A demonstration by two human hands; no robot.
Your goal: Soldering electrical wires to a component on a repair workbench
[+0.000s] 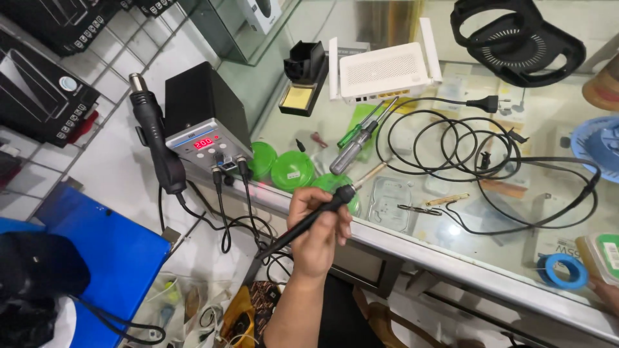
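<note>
We grip the iron [325, 209] in our left hand [316, 235], tip up-right toward the tweezers [419, 209]; right hand unseen.

A small red screen [203, 143] glows on the grey station [206, 122]; black boxes [45, 103] with white labels hang at left.

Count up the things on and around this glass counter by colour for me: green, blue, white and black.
Green: 4, three round tins and a screwdriver
Blue: 2, tape roll and fan
White: 1, router
Black: 3, soldering iron in the left hand, hot air wand, headset
Total: 10
</note>
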